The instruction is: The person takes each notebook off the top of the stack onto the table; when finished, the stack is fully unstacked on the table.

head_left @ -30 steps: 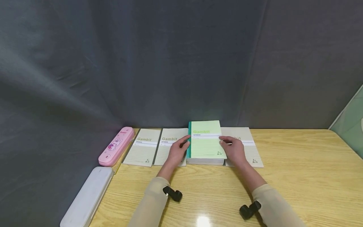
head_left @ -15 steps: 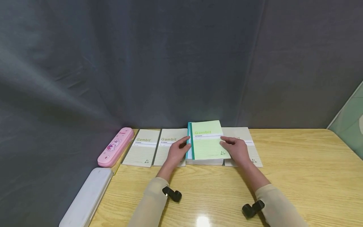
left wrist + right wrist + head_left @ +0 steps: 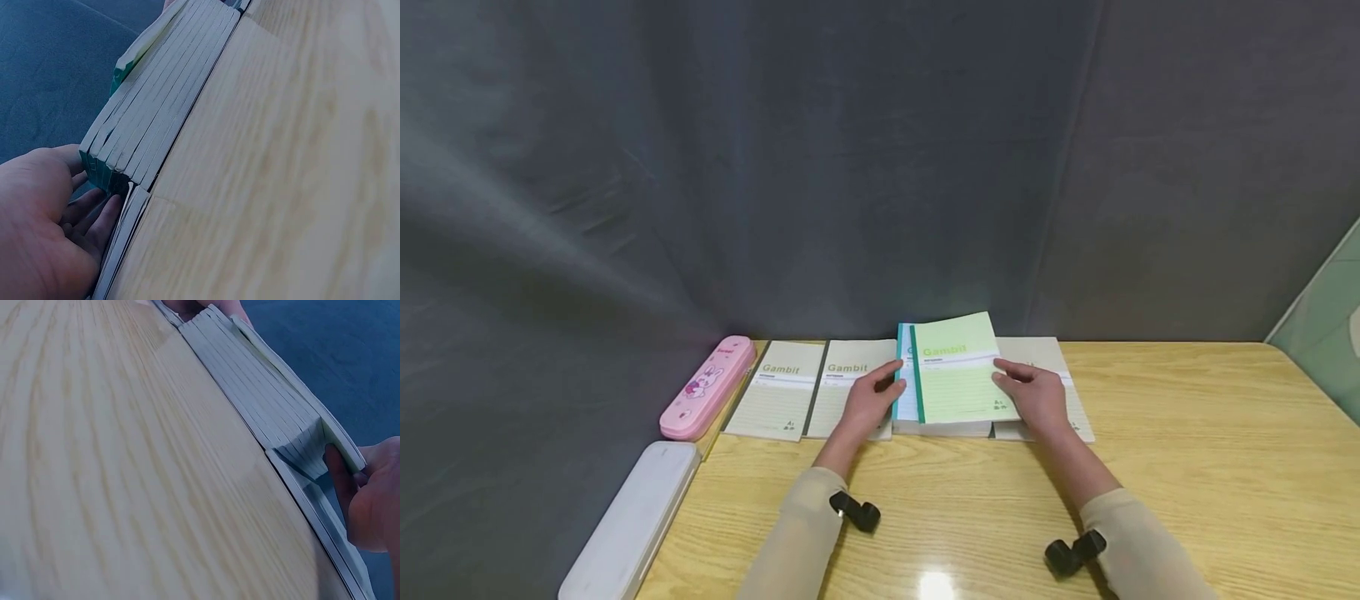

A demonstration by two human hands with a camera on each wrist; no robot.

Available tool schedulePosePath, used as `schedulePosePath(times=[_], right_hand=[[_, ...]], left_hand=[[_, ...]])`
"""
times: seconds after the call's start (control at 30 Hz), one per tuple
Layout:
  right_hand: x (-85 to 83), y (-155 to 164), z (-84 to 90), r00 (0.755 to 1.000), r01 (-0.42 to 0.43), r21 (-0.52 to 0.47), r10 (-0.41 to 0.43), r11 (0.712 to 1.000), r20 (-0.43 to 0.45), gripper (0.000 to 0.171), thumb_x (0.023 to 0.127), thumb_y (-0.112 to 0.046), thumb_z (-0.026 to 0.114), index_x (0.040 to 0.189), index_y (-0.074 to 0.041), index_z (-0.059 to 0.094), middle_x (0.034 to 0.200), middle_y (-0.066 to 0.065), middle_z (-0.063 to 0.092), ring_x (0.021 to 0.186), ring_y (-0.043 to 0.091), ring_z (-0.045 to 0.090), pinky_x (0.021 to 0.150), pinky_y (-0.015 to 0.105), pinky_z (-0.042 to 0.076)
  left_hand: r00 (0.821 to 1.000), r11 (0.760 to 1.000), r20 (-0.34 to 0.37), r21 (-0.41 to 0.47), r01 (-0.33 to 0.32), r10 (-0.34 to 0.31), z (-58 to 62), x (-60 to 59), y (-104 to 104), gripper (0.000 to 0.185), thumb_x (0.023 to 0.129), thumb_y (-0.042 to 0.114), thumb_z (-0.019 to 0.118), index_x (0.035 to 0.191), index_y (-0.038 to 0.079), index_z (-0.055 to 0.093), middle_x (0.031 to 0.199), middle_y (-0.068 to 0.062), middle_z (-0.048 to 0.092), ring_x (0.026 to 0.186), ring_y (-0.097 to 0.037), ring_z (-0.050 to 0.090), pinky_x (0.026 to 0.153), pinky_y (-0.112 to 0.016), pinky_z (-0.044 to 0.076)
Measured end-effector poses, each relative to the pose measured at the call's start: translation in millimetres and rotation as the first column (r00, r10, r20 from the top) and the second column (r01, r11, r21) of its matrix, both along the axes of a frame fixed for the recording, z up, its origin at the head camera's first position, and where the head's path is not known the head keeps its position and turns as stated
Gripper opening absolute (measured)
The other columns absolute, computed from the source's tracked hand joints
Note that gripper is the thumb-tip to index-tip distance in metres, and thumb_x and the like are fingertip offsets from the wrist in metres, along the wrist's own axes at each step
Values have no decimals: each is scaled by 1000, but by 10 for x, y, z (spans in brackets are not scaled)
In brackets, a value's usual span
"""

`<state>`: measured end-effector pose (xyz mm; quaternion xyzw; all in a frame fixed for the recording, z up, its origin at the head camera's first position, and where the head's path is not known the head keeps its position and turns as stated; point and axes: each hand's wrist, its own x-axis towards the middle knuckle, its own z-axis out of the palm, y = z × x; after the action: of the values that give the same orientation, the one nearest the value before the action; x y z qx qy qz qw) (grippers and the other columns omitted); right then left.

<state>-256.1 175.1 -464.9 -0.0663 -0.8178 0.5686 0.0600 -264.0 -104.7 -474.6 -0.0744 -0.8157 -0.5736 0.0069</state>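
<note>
A green Gambit notebook [image 3: 958, 387] lies askew on top of a thick stack of notebooks [image 3: 156, 106]. My right hand [image 3: 1033, 400] pinches its right edge, with a fingertip under the cover in the right wrist view. That edge lifts off the stack and overhangs it to the right. Along the left side a blue notebook [image 3: 905, 400] shows directly under the green one. My left hand [image 3: 868, 404] has its fingers against the stack's left, spine side. Grey-spined notebooks lie flat on either side: two to the left, the nearer one [image 3: 842, 400] partly under my left hand, and one [image 3: 1075, 408] to the right.
A pink pencil case [image 3: 709, 387] with a rabbit print lies at the far left, and a white case [image 3: 632, 521] sits in front of it. Between them and the notebooks runs a thin yellow pencil [image 3: 718, 433]. A dark curtain [image 3: 880, 167] rises behind the wooden table [image 3: 1210, 467].
My right hand has drawn the green top notebook to the right and tilted it, uncovering the blue notebook's left strip. The left hand has stayed at the stack's left side.
</note>
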Motion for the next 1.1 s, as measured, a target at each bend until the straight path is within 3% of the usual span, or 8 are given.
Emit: schedulePosePath(times=[0.27,0.47,0.53,0.7,0.83,0.9,1.0,1.1], right_hand=[[52,174,4,999,46,-36,-45,998,13,36,98,-20,70,130,-5,69,132,13,66,125,24,57,91,21,46],[97,405,21,996,69,-70,-65,995,56,41,100,-26,68,135,-5,65,139,14,61,137,26,48,109,40,41],[115,502,15,994,90,-87,-84,992,74,43,100,-28,68,137,-6,64,139,12,61,138,25,47,108,37,41],[162,758,-12,986,156,-213,-139,964,95,48,96,-27,73,137,-4,63,122,-8,71,126,13,54,86,12,48],[217,959,-41,984,171,-270,-149,947,98,49,94,-24,76,135,-2,63,102,-24,69,112,5,55,75,9,51],[249,1046,-59,984,165,-232,-145,959,100,49,94,-25,76,135,-2,63,101,-25,68,115,6,55,75,9,50],[284,1166,-96,985,155,-88,-147,984,92,50,95,-31,73,136,-2,63,102,-27,66,125,13,54,77,6,48],[305,1281,-120,984,154,-22,-151,988,92,52,96,-34,73,135,-2,62,102,-28,66,131,18,51,77,5,46]], left_hand=[[1000,1000,-15,-1,19,-19,4,2,-10,42,101,24,66,142,14,62,146,-6,56,134,-25,52,110,-40,41],[999,999,-14,13,37,-37,-2,8,-30,43,102,25,65,144,15,59,148,-4,54,134,-25,51,110,-41,43],[999,999,-11,18,47,-46,-1,10,-34,44,102,25,64,145,15,58,148,-4,54,135,-25,51,110,-41,43],[999,999,-15,20,46,-46,-12,1,-37,44,102,24,65,144,14,59,148,-6,54,135,-25,51,110,-40,42],[998,998,-27,26,51,-51,-21,-2,-37,45,102,24,65,144,11,59,148,-9,54,135,-28,51,110,-43,42],[998,998,-34,25,56,-55,-17,-1,-37,45,102,24,64,144,10,58,148,-9,54,134,-29,51,110,-43,42],[997,998,-49,15,57,-56,-6,3,-36,45,102,25,64,144,11,59,146,-9,55,133,-29,52,109,-42,43],[996,999,-69,-9,51,-51,-7,5,-31,44,102,26,64,143,10,59,144,-10,57,131,-29,54,107,-40,45]])
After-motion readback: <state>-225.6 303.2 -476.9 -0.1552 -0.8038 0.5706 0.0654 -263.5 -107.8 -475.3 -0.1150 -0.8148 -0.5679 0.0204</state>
